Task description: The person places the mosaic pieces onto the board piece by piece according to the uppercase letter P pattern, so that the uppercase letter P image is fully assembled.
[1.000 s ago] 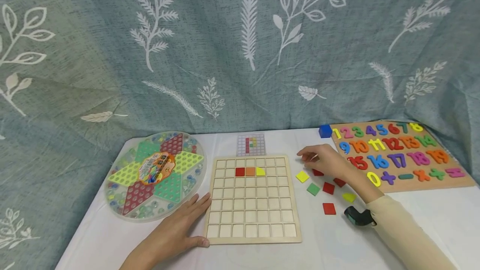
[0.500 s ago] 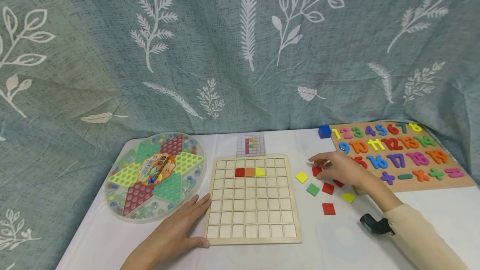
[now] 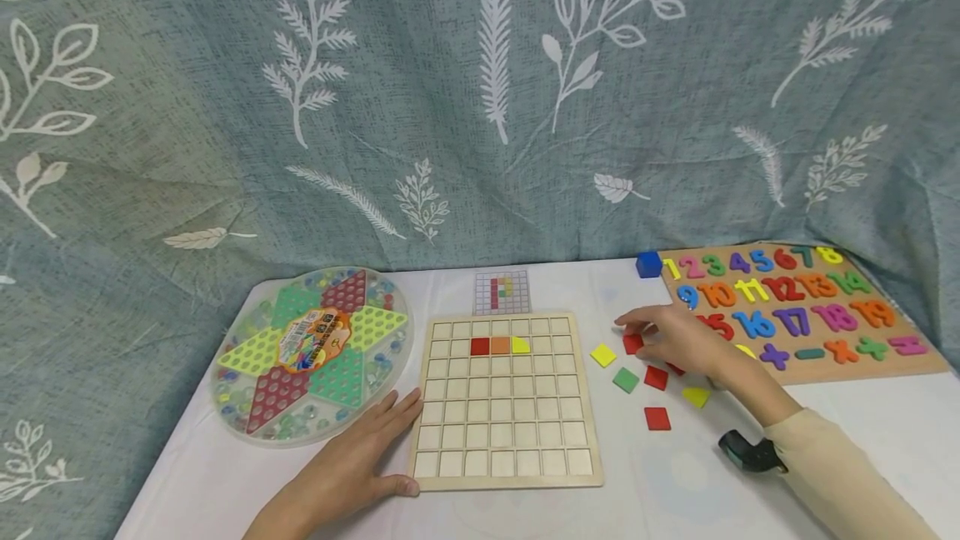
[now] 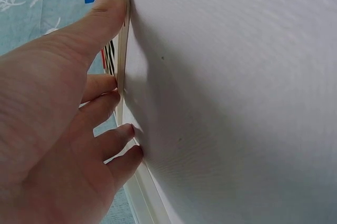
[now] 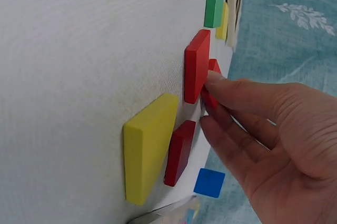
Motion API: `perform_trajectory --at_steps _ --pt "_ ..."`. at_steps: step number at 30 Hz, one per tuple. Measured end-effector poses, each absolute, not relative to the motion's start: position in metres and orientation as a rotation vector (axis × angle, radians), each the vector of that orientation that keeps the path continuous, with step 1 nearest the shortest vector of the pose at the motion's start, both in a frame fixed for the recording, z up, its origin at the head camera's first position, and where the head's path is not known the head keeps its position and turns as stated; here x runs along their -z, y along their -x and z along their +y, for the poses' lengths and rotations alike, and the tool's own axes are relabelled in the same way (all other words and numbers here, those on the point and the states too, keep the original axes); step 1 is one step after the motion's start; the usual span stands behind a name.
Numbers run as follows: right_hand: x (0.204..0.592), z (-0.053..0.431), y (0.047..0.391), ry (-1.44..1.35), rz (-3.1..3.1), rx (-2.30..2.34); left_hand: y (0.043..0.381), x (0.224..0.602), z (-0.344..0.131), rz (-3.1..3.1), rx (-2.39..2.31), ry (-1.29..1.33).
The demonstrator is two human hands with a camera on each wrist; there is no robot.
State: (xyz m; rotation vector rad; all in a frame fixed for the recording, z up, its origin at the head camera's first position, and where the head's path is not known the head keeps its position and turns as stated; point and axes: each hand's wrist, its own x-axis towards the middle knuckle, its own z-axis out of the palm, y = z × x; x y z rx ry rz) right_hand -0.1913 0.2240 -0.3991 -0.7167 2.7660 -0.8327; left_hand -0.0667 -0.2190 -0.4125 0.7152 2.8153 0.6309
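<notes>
Right hand (image 3: 678, 340) has a red tile (image 3: 633, 344) in a narrow pinch, thumb against the other fingers. Tile's on the far side of the loose pieces, right of the wooden grid board (image 3: 501, 411); can't tell if it's off the white tablecloth (image 3: 517, 515) or touching it. Right wrist view has it between thumb and fingertips, partly hidden, another red tile (image 3: 656, 378) just in front. Left hand (image 3: 356, 457) grips nothing: fingers extended, tips at the board's left edge, thumb on its near left corner. Board is seven by seven. Second row from the far edge, columns three to five: red square (image 3: 480, 346), orange square (image 3: 500, 346), yellow quarter-round piece (image 3: 521, 345). Printed pattern card (image 3: 512, 307) lies flat just behind the board. Loose pieces around the right hand: yellow square (image 3: 603, 355) and green square (image 3: 626, 380) nearest the board, a nearer red square (image 3: 657, 418), a yellow piece with a rounded side (image 3: 696, 397), plus a dark red piece (image 5: 180, 153) mostly covered by the hand in the head view. Far right: number board (image 3: 806, 364) with coloured digits and signs, blue cube (image 3: 648, 264) at its far left corner. Left: round star-pattern game board (image 3: 276, 398), marbles around its rim. Leaf-print curtain (image 3: 450, 107) behind everything.
</notes>
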Motion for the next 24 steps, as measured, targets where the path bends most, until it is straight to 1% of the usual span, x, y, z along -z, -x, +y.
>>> perform_trajectory --at_steps 13,24 --pt "0.391 0.228 0.199 0.786 2.719 0.895 0.065 0.414 -0.219 2.829 -0.626 -0.714" --pt "0.386 0.215 0.205 0.902 2.803 0.897 0.066 0.416 -0.219 2.825 -0.621 -0.709"
